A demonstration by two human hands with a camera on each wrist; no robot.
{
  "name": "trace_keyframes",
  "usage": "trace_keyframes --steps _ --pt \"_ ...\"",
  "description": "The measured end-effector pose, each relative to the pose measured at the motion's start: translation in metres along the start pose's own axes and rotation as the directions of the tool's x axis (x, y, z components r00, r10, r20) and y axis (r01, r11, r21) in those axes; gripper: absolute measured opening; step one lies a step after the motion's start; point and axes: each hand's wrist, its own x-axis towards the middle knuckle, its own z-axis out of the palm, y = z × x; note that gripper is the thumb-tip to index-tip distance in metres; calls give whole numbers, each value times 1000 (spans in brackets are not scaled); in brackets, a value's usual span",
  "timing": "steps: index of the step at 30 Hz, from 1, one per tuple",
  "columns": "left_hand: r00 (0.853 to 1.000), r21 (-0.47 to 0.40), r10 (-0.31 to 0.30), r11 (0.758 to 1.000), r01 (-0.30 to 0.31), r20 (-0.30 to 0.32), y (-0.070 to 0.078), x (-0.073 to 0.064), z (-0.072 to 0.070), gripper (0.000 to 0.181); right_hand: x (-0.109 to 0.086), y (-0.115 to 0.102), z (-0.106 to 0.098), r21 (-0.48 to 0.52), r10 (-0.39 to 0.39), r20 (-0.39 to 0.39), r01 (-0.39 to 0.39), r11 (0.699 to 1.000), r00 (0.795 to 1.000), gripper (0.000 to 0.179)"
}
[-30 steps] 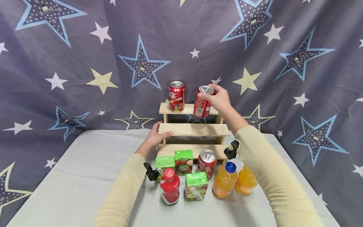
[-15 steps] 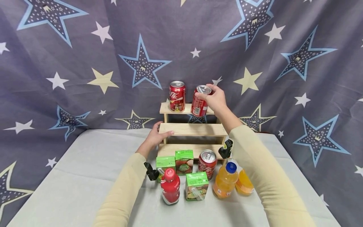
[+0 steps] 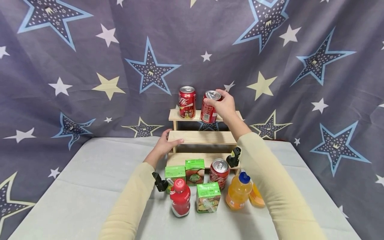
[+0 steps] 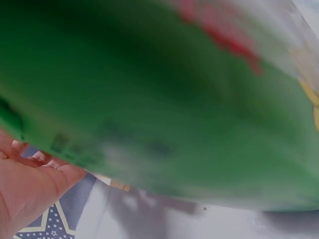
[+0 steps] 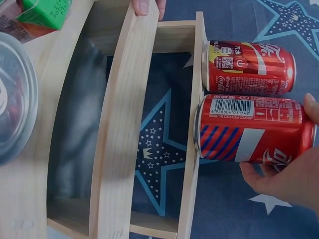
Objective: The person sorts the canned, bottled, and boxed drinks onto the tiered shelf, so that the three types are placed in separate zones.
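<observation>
My right hand [image 3: 225, 106] holds a red cola can [image 3: 207, 112] near its silver top, thumb on one side and fingers on the other. The can leans slightly in the head view, its base at the top step of a three-step wooden shelf [image 3: 204, 137]. Another cola can [image 3: 187, 103] stands upright on that step, to the left. In the right wrist view the held can [image 5: 251, 130] lies close alongside the other can [image 5: 251, 67]. My left hand [image 3: 162, 145] grips the left end of the middle step, thumb on top, other fingers partly hidden.
Before the shelf stand several green-topped drink boxes [image 3: 208, 197], a third cola can [image 3: 219, 173] and a red bottle [image 3: 180, 198]. Two orange drink bottles [image 3: 238, 192] are at the right, one partly behind my sleeve. A star-patterned cloth [image 3: 90, 50] hangs behind.
My right hand has moved the held can left along the top step, closer to the standing can. My left hand has stayed on the shelf.
</observation>
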Motion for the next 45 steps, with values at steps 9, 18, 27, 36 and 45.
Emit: trace_keyframes --steps 9,18,27,36,45 --pt "1000 4 -7 1000 8 -3 0 -1 -1 94 4 0 6 8 -8 -14 8 1000 1000 69" --pt "1000 7 0 1000 0 -10 0 1 -1 92 5 -1 12 -19 -23 -26 22 1000 999 69" --pt "1000 -7 9 1000 -9 0 0 0 1 94 10 0 14 -11 -18 -37 18 1000 999 69" --pt "1000 -6 13 1000 -13 1 0 0 0 94 14 4 15 -36 -16 -43 14 999 999 71" --pt "1000 -1 -3 1000 3 3 1 1 1 93 15 10 9 -83 -31 36 34 996 999 76"
